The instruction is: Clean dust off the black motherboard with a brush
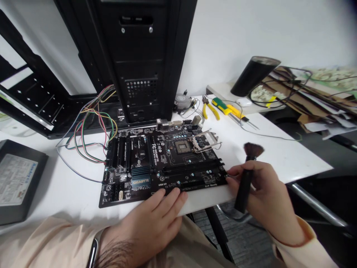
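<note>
A black Gigabyte motherboard (171, 178) lies flat on the white table, its CPU socket (182, 147) bare with the metal retention frame (206, 142) raised. My left hand (147, 225) rests palm down at the board's near edge, fingers stretched out, fingertips by the edge. In my right hand (267, 199) is a brush (244, 188) with a black handle, held upright with its dark bristles at the top. Fingertips of this same hand touch the board's near right corner. Several coloured wires (83, 149) run from the board's left edge toward the case.
A black computer case (145, 56) stands behind the board. At left sits a power supply unit (21, 178). Pliers (209, 108), screwdrivers (223, 106) and a cooling fan (182, 101) lie behind right. Further right are a black tumbler (253, 76) and stacked cardboard (301, 93).
</note>
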### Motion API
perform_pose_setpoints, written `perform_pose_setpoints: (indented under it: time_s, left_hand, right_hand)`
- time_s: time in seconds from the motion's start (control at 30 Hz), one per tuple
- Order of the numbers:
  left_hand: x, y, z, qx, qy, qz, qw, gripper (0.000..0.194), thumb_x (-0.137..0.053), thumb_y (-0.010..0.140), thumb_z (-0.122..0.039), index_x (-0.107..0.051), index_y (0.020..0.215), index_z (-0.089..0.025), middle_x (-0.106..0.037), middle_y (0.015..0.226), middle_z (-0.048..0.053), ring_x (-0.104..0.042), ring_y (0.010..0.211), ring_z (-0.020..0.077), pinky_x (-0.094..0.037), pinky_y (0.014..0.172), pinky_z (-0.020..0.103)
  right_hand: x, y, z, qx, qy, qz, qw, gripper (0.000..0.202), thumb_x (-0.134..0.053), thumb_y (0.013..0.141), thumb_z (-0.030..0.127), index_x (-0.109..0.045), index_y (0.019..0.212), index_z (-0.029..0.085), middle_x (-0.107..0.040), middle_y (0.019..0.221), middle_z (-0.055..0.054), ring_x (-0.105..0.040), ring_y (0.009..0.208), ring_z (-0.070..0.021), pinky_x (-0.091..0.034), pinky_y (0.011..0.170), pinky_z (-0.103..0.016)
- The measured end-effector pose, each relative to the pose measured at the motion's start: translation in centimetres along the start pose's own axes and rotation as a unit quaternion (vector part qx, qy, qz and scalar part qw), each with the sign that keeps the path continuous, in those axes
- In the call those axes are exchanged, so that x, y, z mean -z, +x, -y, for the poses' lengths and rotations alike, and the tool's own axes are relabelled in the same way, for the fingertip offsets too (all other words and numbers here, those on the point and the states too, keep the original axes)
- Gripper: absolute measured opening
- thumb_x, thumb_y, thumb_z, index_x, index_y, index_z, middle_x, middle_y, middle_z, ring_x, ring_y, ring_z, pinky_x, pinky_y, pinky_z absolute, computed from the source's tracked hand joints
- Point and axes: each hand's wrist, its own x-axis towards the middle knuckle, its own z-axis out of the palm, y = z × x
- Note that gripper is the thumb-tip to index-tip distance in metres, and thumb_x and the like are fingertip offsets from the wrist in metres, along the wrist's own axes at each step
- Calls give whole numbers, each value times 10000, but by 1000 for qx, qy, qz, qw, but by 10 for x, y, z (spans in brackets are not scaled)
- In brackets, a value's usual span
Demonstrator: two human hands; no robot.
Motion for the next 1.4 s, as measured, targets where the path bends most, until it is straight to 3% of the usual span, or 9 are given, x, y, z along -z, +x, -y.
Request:
perform_pose_setpoints:
  time_s: [0.37,0.6,1.4]
  left_hand:
    - [0,1,-1,1,5,3,1000,248,-659,847,-350,-661,1050,-208,-536,1357,96,-502,1197,267,-258,988,410]
    - [0,1,1,1,5,-3,1000,230,-637,865,-344,-659,1048,-207,-540,1353,92,-500,1200,263,-266,984,406]
    - [-1,-2,-1,1,5,9,1000,263,-678,821,-342,-659,1038,-196,-532,1360,101,-500,1199,273,-272,991,414]
  right_hand:
    - [-4,0,-1,4,36,-7,999,248,-657,779,333,-504,951,243,-659,790,-24,-642,624,-156,-533,513,-238]
    - [-8,7,6,46,90,-11,995,211,-650,793,299,-487,922,266,-660,763,-13,-641,604,-166,-539,486,-254]
    - [-4,8,5,113,-10,4,994,132,-629,814,260,-544,916,259,-687,749,6,-670,595,-152,-533,492,-214]
